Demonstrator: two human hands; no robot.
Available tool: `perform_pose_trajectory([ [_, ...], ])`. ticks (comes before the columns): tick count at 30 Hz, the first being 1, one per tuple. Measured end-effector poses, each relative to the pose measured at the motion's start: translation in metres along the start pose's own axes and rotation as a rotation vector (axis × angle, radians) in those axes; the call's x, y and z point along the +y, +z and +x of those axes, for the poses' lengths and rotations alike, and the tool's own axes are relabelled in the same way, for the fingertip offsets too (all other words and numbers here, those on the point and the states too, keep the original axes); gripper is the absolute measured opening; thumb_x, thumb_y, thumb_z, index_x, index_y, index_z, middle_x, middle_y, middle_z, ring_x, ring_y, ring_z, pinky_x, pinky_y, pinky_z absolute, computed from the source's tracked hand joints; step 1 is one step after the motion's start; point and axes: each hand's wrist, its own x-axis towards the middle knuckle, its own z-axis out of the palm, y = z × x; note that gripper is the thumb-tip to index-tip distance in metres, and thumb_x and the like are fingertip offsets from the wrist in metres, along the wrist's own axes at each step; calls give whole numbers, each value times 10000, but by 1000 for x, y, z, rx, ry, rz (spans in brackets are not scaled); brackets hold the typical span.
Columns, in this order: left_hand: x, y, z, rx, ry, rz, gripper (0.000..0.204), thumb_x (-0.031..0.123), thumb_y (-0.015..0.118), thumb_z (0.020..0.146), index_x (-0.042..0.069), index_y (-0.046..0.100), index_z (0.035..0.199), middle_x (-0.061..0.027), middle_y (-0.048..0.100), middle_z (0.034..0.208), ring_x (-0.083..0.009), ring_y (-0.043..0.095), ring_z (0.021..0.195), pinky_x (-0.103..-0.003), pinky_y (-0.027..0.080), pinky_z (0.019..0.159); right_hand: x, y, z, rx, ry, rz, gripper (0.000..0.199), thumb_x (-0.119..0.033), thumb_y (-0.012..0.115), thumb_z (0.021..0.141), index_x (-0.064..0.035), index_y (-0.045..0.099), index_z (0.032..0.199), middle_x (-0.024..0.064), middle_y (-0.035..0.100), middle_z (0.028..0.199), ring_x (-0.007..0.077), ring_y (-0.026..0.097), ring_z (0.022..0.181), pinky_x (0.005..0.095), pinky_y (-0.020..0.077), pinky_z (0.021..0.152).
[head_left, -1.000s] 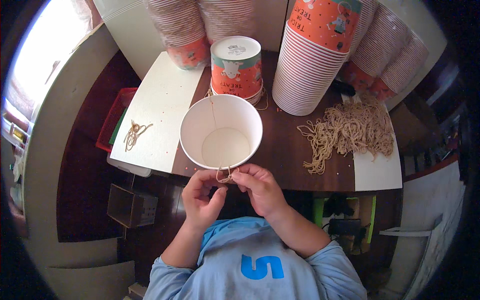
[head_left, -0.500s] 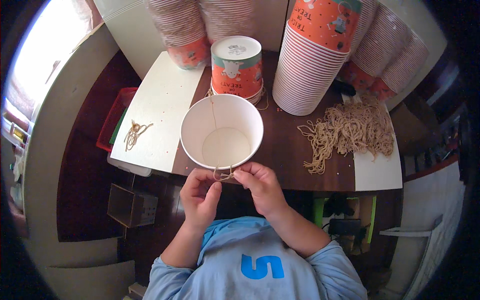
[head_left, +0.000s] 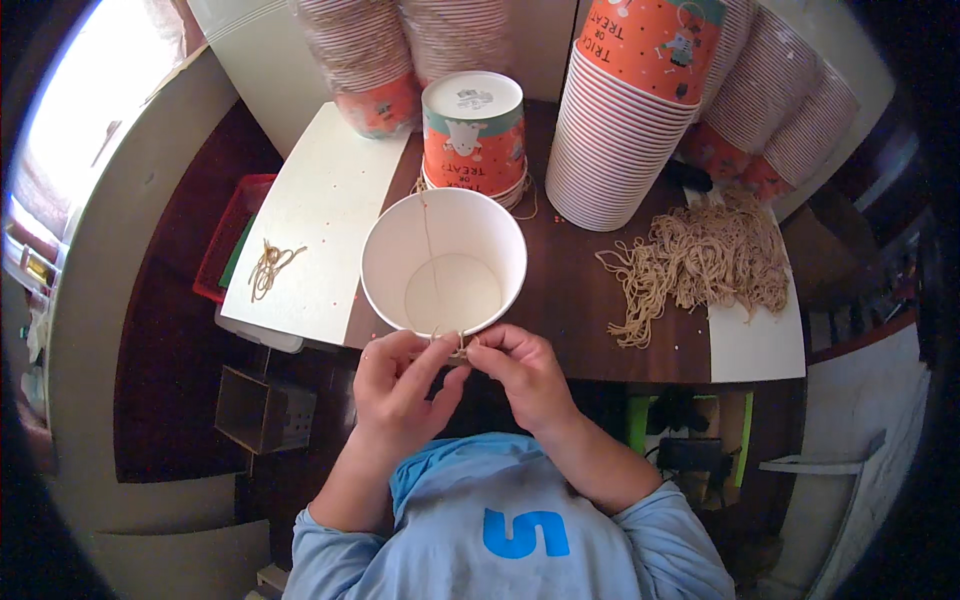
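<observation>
A white-lined paper bucket (head_left: 445, 225) stands upright near the table's front edge, its mouth toward me. One tan cord (head_left: 429, 230) runs down its inside wall from the far rim. At the near rim, my left hand (head_left: 405, 385) and my right hand (head_left: 525, 375) meet, pinching the cord's end between thumbs and fingertips. Fingers cover most of the cord there, so the shape of any loop or knot is hidden. Directly behind sits an upside-down orange bucket (head_left: 473, 145) with a teal band, cord hanging at its sides.
A tall leaning stack of nested buckets (head_left: 615, 130) rises at back right. Beside it lies a tangled heap of tan cords (head_left: 715, 255). A few loose cords (head_left: 273, 270) rest on the left white panel. Plastic-wrapped bucket stacks (head_left: 375, 70) stand at the back.
My left hand has shifted slightly right and its fingers have come over the cord, against my right fingertips. The loop visible earlier is now mostly covered. The bucket stays put.
</observation>
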Motion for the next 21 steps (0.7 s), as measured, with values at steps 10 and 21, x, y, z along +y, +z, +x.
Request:
perform_pose_trajectory([
  [10,-7,-3,15,-167,120,76,311,103,737,638,133,687,943,-48,516,921,-192,540,715,-314,445,611,-4,0,0,-13,-16,-3,133,-105,587,872,6,657,896,44,663,847,88,595,797,231,477,751],
  [21,-14,-5,13,-183,26,-61,231,14,725,576,92,661,784,-55,529,838,-193,538,669,-311,446,587,5,-2,3,29,-53,-58,109,-95,611,849,1,657,873,49,665,827,83,599,760,231,491,708],
])
